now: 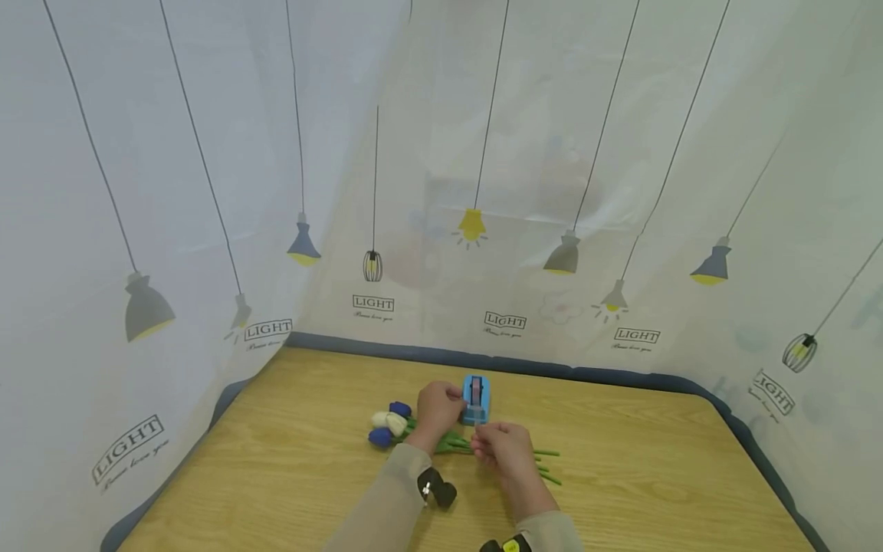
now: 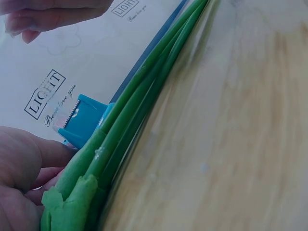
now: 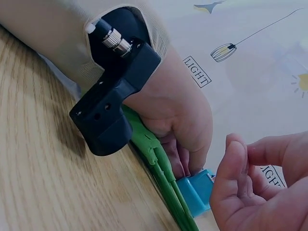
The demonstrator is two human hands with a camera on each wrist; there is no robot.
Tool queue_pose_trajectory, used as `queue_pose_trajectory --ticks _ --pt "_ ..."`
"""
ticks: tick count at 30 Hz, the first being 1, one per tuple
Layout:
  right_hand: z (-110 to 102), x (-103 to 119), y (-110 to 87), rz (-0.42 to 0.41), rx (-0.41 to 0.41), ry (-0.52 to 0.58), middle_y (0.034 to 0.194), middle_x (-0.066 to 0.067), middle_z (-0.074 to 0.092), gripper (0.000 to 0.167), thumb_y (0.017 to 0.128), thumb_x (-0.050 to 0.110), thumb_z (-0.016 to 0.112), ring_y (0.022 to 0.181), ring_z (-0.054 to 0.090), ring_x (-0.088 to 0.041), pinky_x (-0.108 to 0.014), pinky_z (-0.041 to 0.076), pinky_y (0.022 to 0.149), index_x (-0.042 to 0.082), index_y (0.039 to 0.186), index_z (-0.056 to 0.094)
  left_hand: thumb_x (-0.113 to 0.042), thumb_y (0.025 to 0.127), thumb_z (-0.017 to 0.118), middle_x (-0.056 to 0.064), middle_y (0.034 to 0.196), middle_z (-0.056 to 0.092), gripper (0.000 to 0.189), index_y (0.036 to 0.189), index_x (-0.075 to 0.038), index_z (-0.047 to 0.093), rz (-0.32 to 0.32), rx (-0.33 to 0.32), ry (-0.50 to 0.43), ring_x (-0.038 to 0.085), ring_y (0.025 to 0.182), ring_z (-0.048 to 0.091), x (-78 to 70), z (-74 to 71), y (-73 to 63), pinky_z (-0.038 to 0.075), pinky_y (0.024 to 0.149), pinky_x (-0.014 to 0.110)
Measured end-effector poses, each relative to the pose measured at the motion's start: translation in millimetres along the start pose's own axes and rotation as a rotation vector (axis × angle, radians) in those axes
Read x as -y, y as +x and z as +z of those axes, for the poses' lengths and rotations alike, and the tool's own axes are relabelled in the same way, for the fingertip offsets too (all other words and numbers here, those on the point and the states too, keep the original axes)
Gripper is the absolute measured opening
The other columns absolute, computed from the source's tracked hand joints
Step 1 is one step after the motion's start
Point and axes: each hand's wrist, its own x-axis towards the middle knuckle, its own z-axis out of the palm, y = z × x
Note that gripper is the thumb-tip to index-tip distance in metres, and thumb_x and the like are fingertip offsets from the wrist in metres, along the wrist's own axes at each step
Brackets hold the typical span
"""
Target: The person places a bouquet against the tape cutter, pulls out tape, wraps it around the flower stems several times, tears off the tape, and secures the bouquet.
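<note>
A blue tape dispenser (image 1: 476, 392) with a roll in it stands behind a bunch of artificial tulips (image 1: 394, 424), blue and white. My left hand (image 1: 438, 410) reaches over the bunch and holds the dispenser by its left side, fingers curled against it. In the left wrist view the dispenser's toothed cutter (image 2: 72, 114) shows beside the green stems (image 2: 139, 94). Just in front of the dispenser, my right hand (image 1: 507, 452) pinches the end of a clear tape strip (image 1: 477, 422) between thumb and forefinger. The stems lie on the table under both hands, their ends past the right hand.
The wood-grain table (image 1: 641, 468) has a dark blue padded edge (image 1: 538, 368). A pale curtain (image 1: 441, 153) printed with lamps hangs round its back and sides. Black wrist cameras (image 1: 438, 488) sit on both sleeves.
</note>
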Motion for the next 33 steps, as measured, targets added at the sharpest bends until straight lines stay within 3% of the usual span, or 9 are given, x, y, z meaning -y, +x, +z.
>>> queue_pose_trajectory --ticks 12,22,28,33 --pt "2.4 11.6 -10.0 -0.021 0.002 -0.049 0.079 -0.005 0.074 0.023 0.102 0.007 0.065 0.068 0.07 -0.008 -0.02 0.061 0.062 -0.013 0.112 0.067 -0.01 0.091 0.082 0.005 0.093 0.079 0.01 0.1 -0.007 0.081 -0.017 -0.004 -0.003 0.019 0.085 0.072 0.8 0.4 0.6 0.064 0.075 0.038" --pt "-0.6 7.0 -7.5 -0.003 0.022 -0.096 0.074 -0.004 0.074 0.022 0.102 0.008 0.066 0.065 0.07 -0.009 -0.021 0.061 0.061 -0.012 0.108 0.069 -0.011 0.09 0.084 0.004 0.092 0.079 0.01 0.099 -0.008 0.081 -0.011 -0.019 0.016 0.018 0.085 0.071 1.9 1.5 3.0 0.063 0.077 0.038" --pt "0.2 6.1 -8.1 0.002 -0.002 -0.209 0.071 -0.002 0.073 0.025 0.102 0.01 0.063 0.06 0.068 -0.007 -0.021 0.06 0.058 -0.013 0.11 0.068 -0.011 0.09 0.084 0.004 0.091 0.079 0.01 0.099 -0.007 0.081 0.0 -0.02 0.014 0.018 0.084 0.072 2.2 1.4 3.7 0.063 0.076 0.037" --pt "1.8 9.8 -11.7 -0.026 -0.035 -0.37 0.063 0.001 0.064 0.02 0.101 0.011 0.065 0.054 0.06 -0.007 -0.022 0.054 0.051 -0.007 0.094 0.07 -0.012 0.09 0.084 0.003 0.09 0.079 0.009 0.098 -0.009 0.082 -0.013 -0.014 0.018 0.016 0.083 0.071 2.2 1.9 4.1 0.063 0.075 0.035"
